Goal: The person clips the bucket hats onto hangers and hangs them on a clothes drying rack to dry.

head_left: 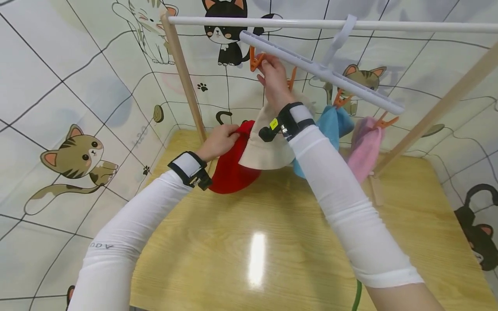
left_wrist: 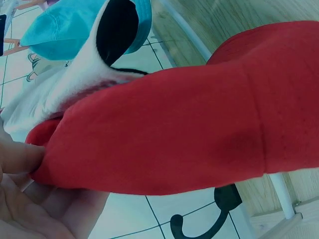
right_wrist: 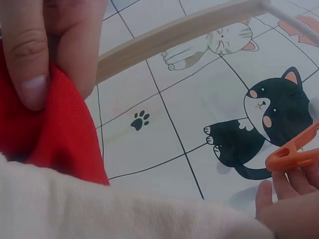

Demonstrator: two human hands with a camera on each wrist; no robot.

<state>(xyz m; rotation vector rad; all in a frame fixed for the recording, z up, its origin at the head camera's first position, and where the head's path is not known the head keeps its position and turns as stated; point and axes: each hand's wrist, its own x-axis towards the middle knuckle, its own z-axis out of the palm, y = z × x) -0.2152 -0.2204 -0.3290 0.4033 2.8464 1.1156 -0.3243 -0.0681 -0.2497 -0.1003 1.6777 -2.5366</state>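
My left hand (head_left: pixel 219 141) pinches the edge of a red hat (head_left: pixel 234 176) between thumb and fingers, below the low end of the rack's left side. The red cloth (left_wrist: pixel 159 134) spreads across the left wrist view. Higher up, my right hand (head_left: pixel 275 81) grips an orange clip (head_left: pixel 254 63) at the left end of a pale hanger (head_left: pixel 299 62). Its fingertips bear on that clip (right_wrist: pixel 289 155) in the right wrist view. A cream bucket hat (head_left: pixel 266 151) overlaps the red one; the orange clip above it (head_left: pixel 292 80) is partly hidden by my right hand.
Further right, a blue hat (head_left: pixel 330 123) and a pink hat (head_left: pixel 365 149) hang from orange clips. The hanger tilts down to the right from a white rail (head_left: pixel 233 21). Wooden posts (head_left: pixel 183 73) support the rail above a wooden table (head_left: pixel 218 242).
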